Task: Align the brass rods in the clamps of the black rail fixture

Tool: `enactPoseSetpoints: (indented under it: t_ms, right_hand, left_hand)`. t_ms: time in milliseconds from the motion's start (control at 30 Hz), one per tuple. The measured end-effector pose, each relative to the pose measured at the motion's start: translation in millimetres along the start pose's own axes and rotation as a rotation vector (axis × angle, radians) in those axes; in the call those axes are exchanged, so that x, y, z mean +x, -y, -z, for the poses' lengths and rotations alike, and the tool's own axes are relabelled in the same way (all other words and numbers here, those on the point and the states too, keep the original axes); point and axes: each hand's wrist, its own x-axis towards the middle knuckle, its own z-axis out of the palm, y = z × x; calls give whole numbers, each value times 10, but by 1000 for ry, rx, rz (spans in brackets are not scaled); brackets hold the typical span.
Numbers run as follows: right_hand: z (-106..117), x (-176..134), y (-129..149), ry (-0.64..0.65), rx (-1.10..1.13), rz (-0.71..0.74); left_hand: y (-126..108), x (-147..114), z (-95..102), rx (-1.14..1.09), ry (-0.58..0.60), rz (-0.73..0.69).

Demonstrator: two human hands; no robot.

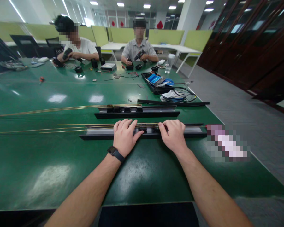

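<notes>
Near the middle of the table lies a long black channel rail (99, 130) with a pale inner face and dark blocks inside. Thin brass-coloured rods (71, 125) run along it and stick out far to the left. My left hand (126, 135) rests across the rods and the rail, fingers spread over the far side and thumb stretched to the right; a dark watch is on that wrist. To its right, my right hand (173, 134) is closed over the rods, thumb pressed near the index finger. Its curled fingertips are partly hidden.
Behind lies a second black rail (137, 115) bearing more brass rods. Farther back are a black strip (175, 103), a glove with cables (178, 94) and a black tray (153, 86). Two people sit across the green table (68, 176) with tools. A blurred patch (227, 143) lies right.
</notes>
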Motion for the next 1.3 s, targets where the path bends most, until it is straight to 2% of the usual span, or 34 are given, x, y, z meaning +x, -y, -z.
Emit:
enactPoseSetpoints:
  t_ms: [300, 1300]
  right_hand:
    - [-44, 4, -8, 2, 1, 11]
    - [8, 5, 34, 11, 2, 10]
  left_hand:
    - [-3, 1, 11, -2, 8, 7]
    - [-13, -1, 19, -12, 13, 14]
